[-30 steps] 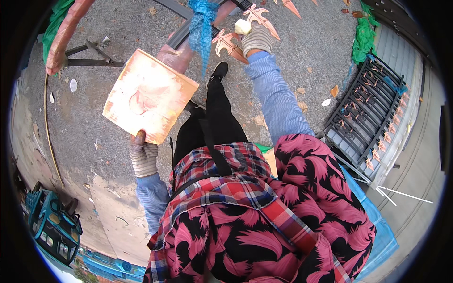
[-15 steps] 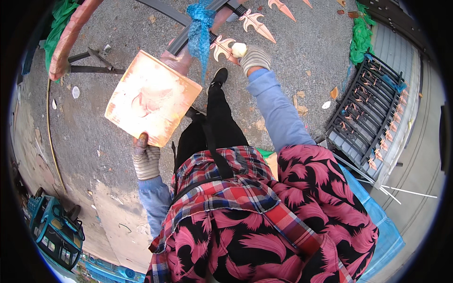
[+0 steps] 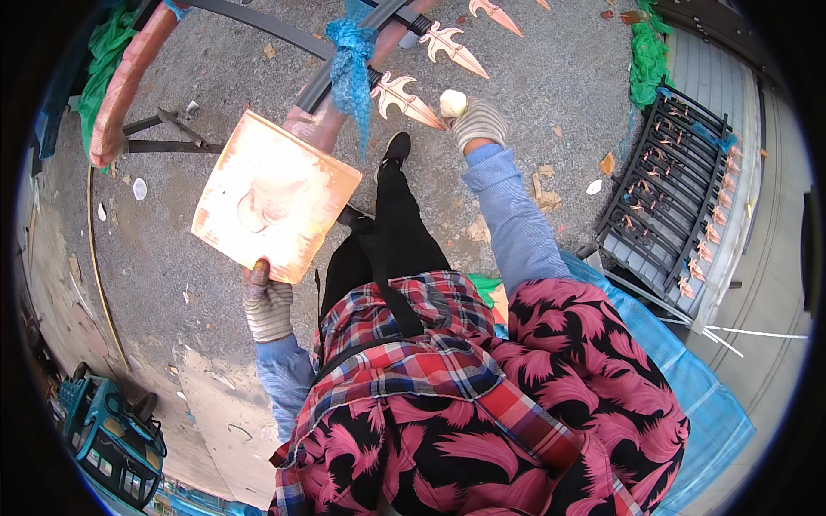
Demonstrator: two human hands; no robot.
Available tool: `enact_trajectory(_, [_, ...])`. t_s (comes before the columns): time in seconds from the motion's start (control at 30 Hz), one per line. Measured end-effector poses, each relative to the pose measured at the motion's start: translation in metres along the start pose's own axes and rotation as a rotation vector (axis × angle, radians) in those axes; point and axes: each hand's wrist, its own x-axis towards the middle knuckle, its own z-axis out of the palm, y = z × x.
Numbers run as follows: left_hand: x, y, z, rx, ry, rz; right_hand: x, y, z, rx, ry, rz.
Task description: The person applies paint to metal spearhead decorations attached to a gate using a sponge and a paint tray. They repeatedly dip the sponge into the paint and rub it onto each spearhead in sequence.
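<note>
The left hand [image 3: 268, 308], in a ribbed knit glove, is gripping a square, flat board [image 3: 274, 196] by its near edge, fingers clenched over the rim and the panel tilting out in front of the body above the concrete floor [image 3: 551, 77]. The board is looking stiff and thin, its face smeared pale orange and cream, likely slick where the coating is wet; held by one edge it is probably levering on the wrist, so a grip nearer the middle of an edge, or underneath, would steady it.

The right hand [image 3: 478, 123], gloved the same way, is reaching forward and pinching a small cream-coloured lump [image 3: 453, 103], seemingly a soft sponge or wad, light and squashy. It is sitting just beside the tip of a copper-coloured spearhead finial [image 3: 404, 98], a hard, pointed metal piece on a dark curved rail [image 3: 344, 62]; those barbs are looking sharp, so the flat of the blade is the safer place to touch. A blue rag [image 3: 351, 64] is hanging knotted round the rail. A black railing panel [image 3: 680, 193] with similar tips is lying to the right.
</note>
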Motion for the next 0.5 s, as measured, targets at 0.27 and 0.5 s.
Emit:
enact_trajectory(0.27, [0.001, -0.001, -0.011, -0.015, -0.003, -0.03, 0.006, -0.03, 0.006, -0.078, 0.027, -0.12])
enact_trajectory(0.5, [0.0, -0.001, 0.001, 0.002, -0.031, -0.035, 0.01, -0.07, -0.003, 0.064, 0.208, -0.22])
